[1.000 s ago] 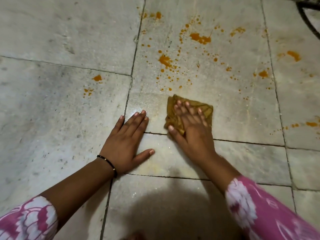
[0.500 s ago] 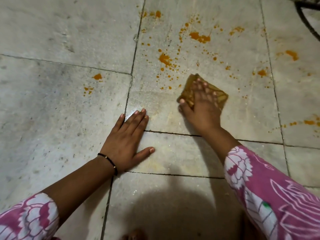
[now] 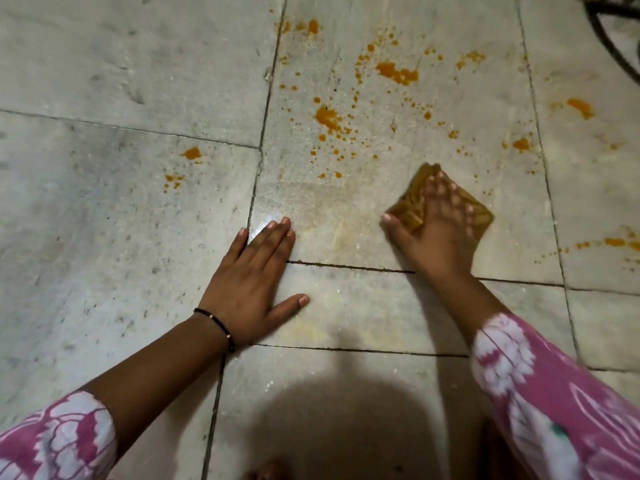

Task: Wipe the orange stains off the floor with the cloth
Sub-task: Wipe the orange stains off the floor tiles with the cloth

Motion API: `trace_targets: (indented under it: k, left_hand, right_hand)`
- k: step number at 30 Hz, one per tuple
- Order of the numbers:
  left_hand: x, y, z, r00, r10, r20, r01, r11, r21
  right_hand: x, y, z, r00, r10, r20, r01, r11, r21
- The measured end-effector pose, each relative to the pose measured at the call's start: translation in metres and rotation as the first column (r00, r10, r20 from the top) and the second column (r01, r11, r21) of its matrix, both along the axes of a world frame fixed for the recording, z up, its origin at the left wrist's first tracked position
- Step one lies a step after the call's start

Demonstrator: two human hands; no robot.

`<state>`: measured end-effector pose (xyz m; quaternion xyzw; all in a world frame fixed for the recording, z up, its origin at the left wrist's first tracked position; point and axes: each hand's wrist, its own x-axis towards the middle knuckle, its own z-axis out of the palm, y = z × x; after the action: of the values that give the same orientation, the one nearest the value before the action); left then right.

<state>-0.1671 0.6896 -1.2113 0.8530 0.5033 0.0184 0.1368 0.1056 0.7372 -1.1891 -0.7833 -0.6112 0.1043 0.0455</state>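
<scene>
Fingers (image 3: pixel 446 202) of the right hand (image 3: pixel 440 233) press flat, blurred, on the cloth (image 3: pixel 479 216) amid orange stains (image 3: pixel 327 116) on grey floor (image 3: pixel 104 220).

cloth (image 3: pixel 415 199) right of left hand (image 3: pixel 249 289)

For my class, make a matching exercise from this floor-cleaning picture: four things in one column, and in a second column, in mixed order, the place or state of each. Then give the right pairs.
Things:
1. cloth
2. left hand
3. black bracelet
4. big orange stain

Places or states:
A. flat on the floor, fingers straight, holding nothing
B. far from the person, on the tile beyond the cloth, not yet wiped
C. round the left wrist
D. pressed to the floor under the right hand

Pairs: 1-D, 2-A, 3-C, 4-B
</scene>
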Motion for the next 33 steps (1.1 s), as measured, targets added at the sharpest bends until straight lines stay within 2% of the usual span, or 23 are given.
trace_targets:
  k: [2, 5, 8, 12, 17, 19, 22, 25, 28, 30, 33]
  left_hand:
    - [0.001, 0.000, 0.002, 1.000, 0.001, -0.005, -0.001, 1.000, 0.000]
    - [0.002, 0.000, 0.003, 1.000, -0.006, -0.003, 0.006, 1.000, 0.009]
    - [0.002, 0.000, 0.004, 1.000, 0.003, -0.002, -0.003, 1.000, 0.005]
    - [0.002, 0.000, 0.002, 1.000, 0.007, 0.002, -0.007, 1.000, 0.000]
    - [0.000, 0.000, 0.000, 1.000, 0.002, 0.002, -0.002, 1.000, -0.011]
    - [0.000, 0.000, 0.001, 1.000, 0.001, 0.000, -0.001, 1.000, -0.011]
    - [0.000, 0.000, 0.002, 1.000, -0.002, 0.002, 0.002, 1.000, -0.008]
    - [0.001, 0.000, 0.003, 1.000, -0.001, 0.005, 0.001, 1.000, -0.002]
    - [0.001, 0.000, 0.003, 1.000, 0.002, 0.008, -0.002, 1.000, -0.003]
    - [0.001, 0.001, 0.003, 1.000, 0.000, 0.011, 0.000, 1.000, -0.002]
    - [0.000, 0.000, 0.002, 1.000, 0.001, 0.011, -0.001, 1.000, -0.006]
  right_hand:
    - [-0.022, 0.023, -0.001, 0.992, 0.129, -0.002, -0.129, 0.991, -0.039]
    - [-0.052, 0.015, 0.001, 0.923, 0.379, -0.064, -0.380, 0.925, -0.013]
    - [-0.049, -0.041, 0.003, 0.881, 0.462, -0.096, -0.462, 0.886, 0.026]
    - [0.003, -0.100, 0.007, 0.960, 0.237, -0.147, -0.230, 0.971, 0.060]
    - [0.021, -0.031, 0.003, 0.995, -0.004, -0.099, 0.012, 0.997, 0.078]
    - [0.006, -0.001, 0.002, 0.994, -0.037, -0.100, 0.043, 0.998, 0.055]
    - [-0.030, 0.001, -0.001, 0.986, 0.152, -0.062, -0.148, 0.986, 0.076]
    - [-0.055, -0.041, -0.001, 0.921, 0.380, -0.082, -0.378, 0.925, 0.044]
    - [-0.036, -0.098, 0.000, 0.885, 0.459, -0.081, -0.463, 0.886, -0.028]
    - [-0.004, -0.127, 0.002, 0.937, 0.336, -0.095, -0.339, 0.940, -0.026]
    - [0.041, -0.134, 0.009, 0.990, -0.054, -0.131, 0.055, 0.998, 0.005]
